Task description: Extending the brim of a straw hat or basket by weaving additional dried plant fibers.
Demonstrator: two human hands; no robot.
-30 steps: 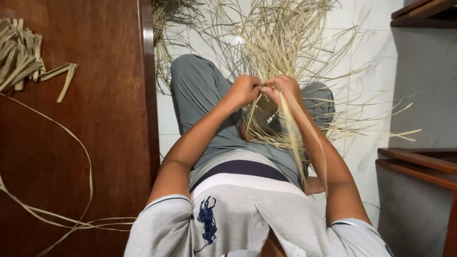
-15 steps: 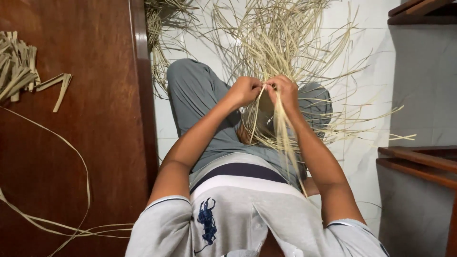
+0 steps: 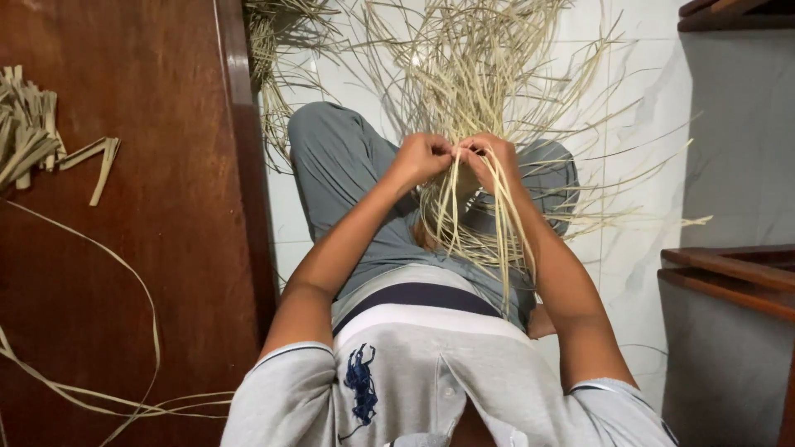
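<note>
I sit with my legs in grey trousers (image 3: 339, 165) over a white tiled floor. My left hand (image 3: 422, 157) and my right hand (image 3: 490, 157) meet above my lap, both closed on thin pale straw strands (image 3: 489, 223). Some strands hang down from my right hand over my lap. Many more strands (image 3: 480, 66) fan out from the hands across the floor beyond my knees.
A dark wooden surface (image 3: 166, 248) fills the left side, with a bundle of cut straw strips (image 3: 29, 132) at its far left and long loose strips (image 3: 124, 397) curling over it. Dark wooden furniture edges (image 3: 729, 273) stand at the right.
My hands stay together on the strands, working them slightly. The view has shifted a little to the right.
</note>
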